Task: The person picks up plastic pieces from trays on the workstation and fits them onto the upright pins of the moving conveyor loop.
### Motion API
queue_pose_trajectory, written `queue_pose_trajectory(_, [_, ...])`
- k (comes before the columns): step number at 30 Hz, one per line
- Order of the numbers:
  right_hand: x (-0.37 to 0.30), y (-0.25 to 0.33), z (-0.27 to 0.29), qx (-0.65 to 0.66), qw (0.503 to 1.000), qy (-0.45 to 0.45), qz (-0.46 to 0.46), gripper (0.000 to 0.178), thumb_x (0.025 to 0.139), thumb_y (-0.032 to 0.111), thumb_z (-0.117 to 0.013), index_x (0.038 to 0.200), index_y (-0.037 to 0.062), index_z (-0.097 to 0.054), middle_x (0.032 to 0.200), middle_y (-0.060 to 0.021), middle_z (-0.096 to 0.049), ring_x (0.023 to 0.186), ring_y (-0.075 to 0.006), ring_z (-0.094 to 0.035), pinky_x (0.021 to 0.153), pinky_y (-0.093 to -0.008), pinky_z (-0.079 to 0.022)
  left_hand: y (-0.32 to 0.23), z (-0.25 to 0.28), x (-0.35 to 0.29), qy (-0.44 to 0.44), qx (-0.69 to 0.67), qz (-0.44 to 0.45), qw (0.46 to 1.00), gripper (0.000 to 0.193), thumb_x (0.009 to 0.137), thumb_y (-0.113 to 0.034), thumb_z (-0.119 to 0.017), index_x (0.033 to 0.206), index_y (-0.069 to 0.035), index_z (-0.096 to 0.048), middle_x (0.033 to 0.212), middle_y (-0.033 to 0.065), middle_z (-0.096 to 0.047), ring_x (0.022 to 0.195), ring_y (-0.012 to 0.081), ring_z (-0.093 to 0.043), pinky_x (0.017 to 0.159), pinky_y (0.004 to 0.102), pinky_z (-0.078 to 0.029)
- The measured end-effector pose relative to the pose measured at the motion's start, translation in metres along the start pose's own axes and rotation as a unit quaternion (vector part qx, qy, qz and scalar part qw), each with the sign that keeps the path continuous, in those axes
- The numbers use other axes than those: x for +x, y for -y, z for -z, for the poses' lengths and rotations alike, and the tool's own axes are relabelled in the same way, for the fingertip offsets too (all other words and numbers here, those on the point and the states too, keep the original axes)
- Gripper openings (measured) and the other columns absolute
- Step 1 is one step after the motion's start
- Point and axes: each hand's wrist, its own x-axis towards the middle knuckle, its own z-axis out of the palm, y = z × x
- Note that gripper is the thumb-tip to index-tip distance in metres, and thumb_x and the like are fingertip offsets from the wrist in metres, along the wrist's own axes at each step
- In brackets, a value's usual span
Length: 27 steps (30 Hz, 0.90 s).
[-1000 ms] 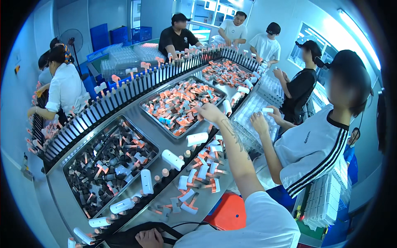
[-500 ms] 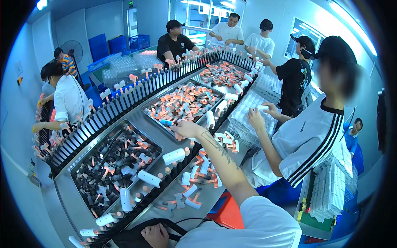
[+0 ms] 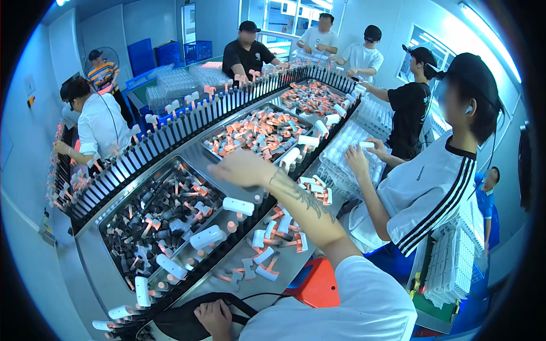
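Note:
My right hand (image 3: 243,169) reaches over the line between two metal trays, blurred by motion. Its fingers point down and left, and what they hold, if anything, does not show. Just beyond it lies a tray heaped with orange-and-grey T-shaped pieces (image 3: 259,133). To its left, a nearer tray (image 3: 219,213) holds dark caps and some orange pieces. Beneath the wrist, white-headed pieces (image 3: 238,206) sit on a row of upright pegs. My left hand (image 3: 215,317) is low in the view, fingers curled in against a black bag (image 3: 182,321).
Loose white-and-orange pieces (image 3: 264,256) lie on the metal ledge near me, above a red bin (image 3: 318,284). A long curved row of black pegs (image 3: 153,139) runs along the far side. Close on my right, a co-worker (image 3: 432,170) stands beside stacked clear trays (image 3: 350,150).
My right hand has drawn back left from the middle tray's corner. A small blue thing at its fingertips earlier no longer shows. The head view has shifted slightly; my left hand stays low.

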Motion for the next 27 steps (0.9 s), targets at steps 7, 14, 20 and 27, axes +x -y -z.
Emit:
queue_pose_trajectory(7, [0.004,-0.024,-0.071,-0.053,0.998,-0.004,0.017,0.060,0.102,0.049,-0.043,0.079,0.0031,-0.073,0.077,-0.0205,-0.071,0.078,-0.0423,-0.070,0.073,-0.0526,-0.055,0.004,-0.004,0.001,0.007,-0.019,0.008,1.000,0.009,0.084,-0.015,-0.066,0.081,-0.006,-0.068,0.075,0.0058,-0.066,0.079,0.0266,-0.057,0.081,0.0429,-0.039])
queue_pose_trajectory(14, [0.015,-0.049,-0.014,-0.122,0.988,-0.091,0.026,0.049,0.102,0.047,-0.044,0.086,0.0111,-0.074,0.074,-0.0157,-0.070,0.077,-0.0385,-0.069,0.069,-0.0526,-0.054,0.020,-0.011,0.002,0.009,-0.009,0.005,1.000,0.010,0.087,-0.012,-0.066,0.082,-0.004,-0.068,0.078,0.0072,-0.068,0.079,0.0272,-0.059,0.080,0.0419,-0.039])
queue_pose_trajectory(20, [0.020,-0.047,0.001,-0.100,0.988,-0.074,-0.092,0.056,0.103,0.051,-0.041,0.084,0.0101,-0.074,0.079,-0.0112,-0.072,0.083,-0.0339,-0.070,0.074,-0.0478,-0.055,0.027,-0.006,0.003,0.019,-0.001,0.014,1.000,0.009,0.085,-0.015,-0.066,0.082,-0.006,-0.069,0.078,0.0055,-0.068,0.080,0.0257,-0.057,0.083,0.0427,-0.040])
queue_pose_trajectory(27, [0.011,-0.115,-0.037,-0.081,0.985,-0.132,-0.076,0.057,0.103,0.053,-0.041,0.084,0.0136,-0.077,0.080,-0.0142,-0.072,0.079,-0.0359,-0.069,0.075,-0.0475,-0.053,0.026,-0.008,0.004,0.007,-0.007,0.003,1.000,0.010,0.085,-0.015,-0.066,0.082,-0.006,-0.068,0.075,0.0061,-0.065,0.080,0.0265,-0.057,0.082,0.0430,-0.040])
